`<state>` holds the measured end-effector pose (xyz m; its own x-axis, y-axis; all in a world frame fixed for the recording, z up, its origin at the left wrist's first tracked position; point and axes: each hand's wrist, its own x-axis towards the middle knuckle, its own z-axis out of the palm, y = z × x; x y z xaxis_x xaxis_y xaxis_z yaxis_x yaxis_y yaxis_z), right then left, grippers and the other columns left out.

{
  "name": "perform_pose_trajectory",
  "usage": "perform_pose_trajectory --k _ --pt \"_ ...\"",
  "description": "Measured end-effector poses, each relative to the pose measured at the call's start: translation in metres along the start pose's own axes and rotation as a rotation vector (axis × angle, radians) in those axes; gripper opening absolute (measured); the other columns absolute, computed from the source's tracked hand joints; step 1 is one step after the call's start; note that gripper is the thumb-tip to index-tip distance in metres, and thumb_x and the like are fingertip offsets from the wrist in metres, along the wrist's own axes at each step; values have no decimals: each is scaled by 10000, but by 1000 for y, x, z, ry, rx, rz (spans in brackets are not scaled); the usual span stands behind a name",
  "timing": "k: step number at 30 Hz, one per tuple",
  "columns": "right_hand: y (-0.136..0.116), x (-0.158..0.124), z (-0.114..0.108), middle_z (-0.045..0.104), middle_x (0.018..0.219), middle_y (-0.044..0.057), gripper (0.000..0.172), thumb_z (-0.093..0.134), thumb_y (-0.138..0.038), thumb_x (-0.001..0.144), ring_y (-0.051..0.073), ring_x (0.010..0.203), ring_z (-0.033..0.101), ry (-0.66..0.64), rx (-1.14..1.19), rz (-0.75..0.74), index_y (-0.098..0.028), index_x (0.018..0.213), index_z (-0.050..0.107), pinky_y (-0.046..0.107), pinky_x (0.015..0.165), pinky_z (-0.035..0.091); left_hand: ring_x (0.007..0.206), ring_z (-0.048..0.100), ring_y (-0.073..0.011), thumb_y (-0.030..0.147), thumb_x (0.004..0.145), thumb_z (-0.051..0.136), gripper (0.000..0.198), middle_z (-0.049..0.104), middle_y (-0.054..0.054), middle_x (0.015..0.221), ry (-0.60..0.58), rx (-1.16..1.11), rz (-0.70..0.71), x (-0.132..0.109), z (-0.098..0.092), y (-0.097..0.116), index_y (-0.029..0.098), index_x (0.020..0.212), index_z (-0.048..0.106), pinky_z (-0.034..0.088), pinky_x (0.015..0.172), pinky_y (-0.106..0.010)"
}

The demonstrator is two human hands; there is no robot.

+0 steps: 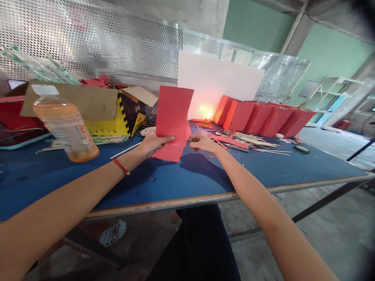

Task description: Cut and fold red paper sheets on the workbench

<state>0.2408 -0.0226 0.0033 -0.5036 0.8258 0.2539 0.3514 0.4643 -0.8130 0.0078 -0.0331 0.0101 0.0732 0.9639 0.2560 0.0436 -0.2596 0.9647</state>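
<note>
While the left hand (156, 142) grips upright red paper (172, 113) — right hand (202, 142) curled shut, just beside it

- A plain red paper sheet (172, 117) stands at 12 o'clock.
- Folded red paper pieces (263, 119) line up at 2 o'clock, in darker and lighter reds.
- A deep blue surface (164, 183) spreads across the middle, with a pale tan edge strip (164, 203).
- A white board (216, 78) at 1 o'clock carries a yellow-orange glow low down.
- A silver perforated metal panel (88, 39) shows rows of small round holes at 11 o'clock.
- A yellow box (107, 127) at 10 o'clock has a black zigzag border.
- A plastic bottle (66, 127) at 9 o'clock holds orange liquid under a white cap.
- A thin red cord bracelet (121, 166) sits at 8 o'clock.
- Pale green walls (331, 62) fill 2 o'clock.
</note>
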Motion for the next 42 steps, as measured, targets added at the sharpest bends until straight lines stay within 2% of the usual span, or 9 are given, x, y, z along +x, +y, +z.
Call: perform_pose_trajectory --k 5,13,16,19,23,26,33,37,42 --pt "9 4 -6 582 570 -20 90 556 -197 751 99 532 570 96 29 20 -189 665 583 209 504 430 444 314 -39 253 452 919 428 498 57 557 72 -45 -29 4 -9 8 179 671 559 202 402 -210" --pt "-9 1 6 636 706 -6 127 572 -289 811 80 537 529 79 86 -70 -187 754 621 221 513 410 460 322 -47 320 493 919 452 487 61 567 -73 -17 -60 -4 -1 3 171 753 580 190 429 -208" --pt "-7 2 5 630 706 -2 147 558 -287 825 80 535 526 100 84 -74 -187 734 616 226 514 409 459 318 -50 360 518 908 460 465 68 571 -97 10 -70 -4 0 0 169 784 585 190 429 -209" --pt "-3 5 4 620 691 -3 136 564 -280 816 82 517 524 125 76 -67 -185 731 611 230 498 401 469 342 -54 388 519 904 485 515 47 609 -110 39 -74 -4 -1 -1 156 841 626 207 434 -210" --pt "4 9 3 604 655 -10 107 570 -261 772 80 491 513 132 73 -78 -180 712 607 232 491 405 538 463 -82 431 503 907 583 667 -37 804 -117 51 -69 -4 -1 -2 158 961 672 251 452 -211" --pt "6 10 3 583 618 -23 104 568 -265 752 82 493 512 121 70 -84 -182 700 602 229 500 415 609 531 -115 462 481 912 651 703 -81 918 -114 57 -77 -4 0 -4 162 1011 683 290 477 -214" --pt "-3 4 4 522 582 -47 36 542 -197 692 84 533 503 92 26 -86 -192 661 557 224 530 409 568 483 -98 441 486 910 612 691 -67 862 -126 100 -77 -3 0 -4 157 980 687 293 480 -219" --pt "-4 1 4 479 562 -59 82 580 -206 683 80 529 464 120 -28 -88 -193 621 528 222 511 363 525 444 -85 439 480 909 591 671 -48 792 -124 95 -71 -3 -1 -3 151 941 678 252 461 -221" --pt "-1 3 3 543 611 -31 90 548 -261 750 95 542 513 181 -13 -54 -195 697 579 221 493 388 625 552 -131 461 487 910 640 712 -100 925 -125 81 -71 -3 -2 -3 153 1006 696 304 479 -222"
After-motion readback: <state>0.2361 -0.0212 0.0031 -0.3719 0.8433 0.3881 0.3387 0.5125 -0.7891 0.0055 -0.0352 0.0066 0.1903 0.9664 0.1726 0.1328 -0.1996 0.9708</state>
